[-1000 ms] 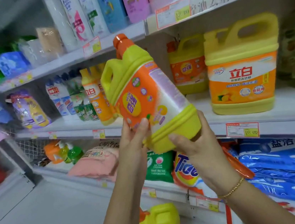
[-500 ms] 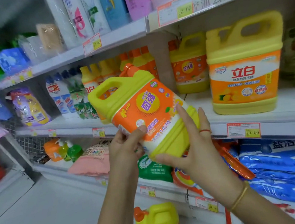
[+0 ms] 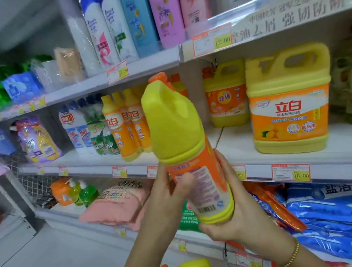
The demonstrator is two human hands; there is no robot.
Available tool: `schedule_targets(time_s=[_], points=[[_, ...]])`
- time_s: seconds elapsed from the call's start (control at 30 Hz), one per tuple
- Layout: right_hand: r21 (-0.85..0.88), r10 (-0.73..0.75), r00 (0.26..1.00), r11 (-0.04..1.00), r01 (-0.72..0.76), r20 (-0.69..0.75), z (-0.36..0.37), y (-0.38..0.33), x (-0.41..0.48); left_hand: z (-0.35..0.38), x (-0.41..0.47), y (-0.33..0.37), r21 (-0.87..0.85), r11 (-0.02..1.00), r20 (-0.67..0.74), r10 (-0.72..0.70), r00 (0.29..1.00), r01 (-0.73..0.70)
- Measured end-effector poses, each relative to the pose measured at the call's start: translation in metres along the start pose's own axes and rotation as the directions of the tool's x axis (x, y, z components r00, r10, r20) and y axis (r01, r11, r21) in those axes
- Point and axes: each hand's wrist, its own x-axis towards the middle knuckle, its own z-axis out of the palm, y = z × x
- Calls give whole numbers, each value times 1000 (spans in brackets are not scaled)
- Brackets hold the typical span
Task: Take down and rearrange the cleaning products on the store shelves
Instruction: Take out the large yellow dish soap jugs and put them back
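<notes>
I've got one yellow detergent jug [image 3: 183,150] off the shelf, cap upward, left of the big Liby jug [image 3: 289,108]. My left hand [image 3: 166,192] and right hand [image 3: 236,214] have fingers curled round its lower body (re-shelving not yet done, I judge).

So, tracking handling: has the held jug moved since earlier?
Yes. The held jug swung from tilted left to nearly upright, matching the shelved large jug.

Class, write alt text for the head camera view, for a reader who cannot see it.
A person's left hand and right hand hold a yellow and orange detergent jug, cap up; the right hand cups its base. Behind it, a store's middle shelf carries a larger yellow jug and slim yellow bottles.
</notes>
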Motion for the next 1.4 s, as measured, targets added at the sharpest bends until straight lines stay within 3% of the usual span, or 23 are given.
schedule_targets(time_s=[0.1, 0.17, 0.23, 0.3, 0.43, 0.53, 0.7, 0.87, 1.0, 1.13, 1.17, 1.27, 1.33, 1.4], points=[[209, 43, 993, 976, -66, 109, -2, 1, 1, -11, 7, 10, -154, 980, -19, -127, 992, 123], [398, 107, 975, 900, -179, 197, -5, 1, 0, -23, 10, 6, -192, 959, -31, -219, 975, 209], [633, 114, 934, 707, -316, 339, -7, -1, -5, -35, 9, 0, -171, 959, -19, -231, 973, 224], [745, 157, 890, 498, -445, 427, -9, 5, -12, -48, 6, -2, -279, 928, 18, -250, 968, 245], [627, 335, 761, 433, -648, 555, -6, 12, -24, -67, 6, 0, -341, 885, 61, -317, 946, 318], [584, 484, 694, 383, -716, 533, 0, 12, -23, -74, 4, -9, -308, 840, 21, -463, 886, 447], [608, 521, 687, 350, -713, 506, -2, 12, -18, -82, 7, -18, -327, 770, -90, -602, 793, 547], [553, 523, 684, 409, -725, 509, -13, 16, -16, -90, 10, -18, -274, 792, -59, -580, 813, 545], [265, 593, 650, 608, -748, 475, -20, 28, -23, -78, 12, -14, -114, 930, -44, -356, 934, 349], [-85, 581, 689, 788, -610, 434, -16, 42, -30, -81, -14, -15, 67, 982, -22, -178, 984, 179], [-107, 565, 708, 808, -580, 423, -14, 45, -31, -84, -25, -17, 106, 980, 11, -170, 985, 168], [46, 469, 828, 862, -505, 308, -6, 47, -26, -94, -62, -32, 197, 962, 112, -212, 971, 187], [-50, 390, 876, 918, -393, 283, 1, 46, -25, -100, -90, -51, 239, 944, 175, -274, 946, 229], [-240, 393, 840, 916, -322, 374, 12, 50, -30, -108, -118, -73, 272, 919, 194, -342, 919, 285]])
